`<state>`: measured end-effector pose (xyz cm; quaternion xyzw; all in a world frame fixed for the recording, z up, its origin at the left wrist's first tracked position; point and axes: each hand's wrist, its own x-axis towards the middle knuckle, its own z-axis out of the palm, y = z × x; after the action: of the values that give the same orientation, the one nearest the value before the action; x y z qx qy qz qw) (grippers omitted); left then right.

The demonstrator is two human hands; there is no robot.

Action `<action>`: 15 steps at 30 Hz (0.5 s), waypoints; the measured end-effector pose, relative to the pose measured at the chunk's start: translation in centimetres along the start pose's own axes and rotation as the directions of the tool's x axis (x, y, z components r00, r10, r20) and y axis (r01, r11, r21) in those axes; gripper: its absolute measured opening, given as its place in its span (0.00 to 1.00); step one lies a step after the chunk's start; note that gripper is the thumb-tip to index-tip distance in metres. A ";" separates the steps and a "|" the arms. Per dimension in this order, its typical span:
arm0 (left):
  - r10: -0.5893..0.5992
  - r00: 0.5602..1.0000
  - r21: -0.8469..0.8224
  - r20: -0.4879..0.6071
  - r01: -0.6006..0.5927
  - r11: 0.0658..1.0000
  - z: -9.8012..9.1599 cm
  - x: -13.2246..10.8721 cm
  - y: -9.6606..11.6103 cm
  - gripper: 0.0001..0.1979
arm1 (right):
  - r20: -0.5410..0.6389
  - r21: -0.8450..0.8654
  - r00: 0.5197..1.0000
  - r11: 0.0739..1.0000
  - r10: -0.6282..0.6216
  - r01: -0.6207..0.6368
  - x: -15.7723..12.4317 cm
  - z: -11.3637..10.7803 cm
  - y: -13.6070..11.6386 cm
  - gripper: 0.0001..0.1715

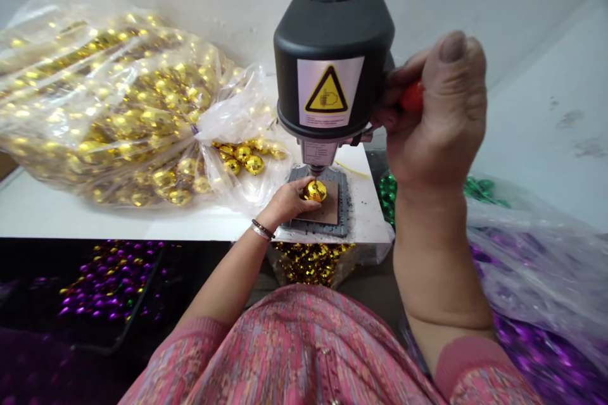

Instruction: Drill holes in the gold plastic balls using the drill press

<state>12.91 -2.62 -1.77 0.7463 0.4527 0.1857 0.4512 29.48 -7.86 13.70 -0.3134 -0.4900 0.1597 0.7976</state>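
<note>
Your left hand (287,201) sits on the pad (327,210) of the press (332,57), its fingers (304,185) curled around a gold ball (315,190), which is held on the pad right under the press's chuck. Your right hand (434,107) is raised beside the black housing, its fingers closed on a red handle (411,97).

On the white table (95,218), left of the press, a large clear bag (109,114) bulges with gold balls, and a few loose ones (242,155) lie by its open mouth. Below the table's front edge, a bag (311,262) of gold beads sits under the press. Further left, purple and gold beads fill a dark bin (111,278). At your right, a clear bag (536,278) holds purple and green beads.
</note>
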 end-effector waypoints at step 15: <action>0.058 0.998 -0.032 0.033 -0.057 0.998 -0.3 -0.3 0.5 0.24 | 0.351 -0.060 0.912 0.966 -0.214 0.250 -5.8 -4.4 1.7 0.12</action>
<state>12.83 -2.80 -1.12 0.7549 0.4204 0.1928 0.4650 30.76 -11.40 7.22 -0.2613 -0.6621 0.0902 0.6966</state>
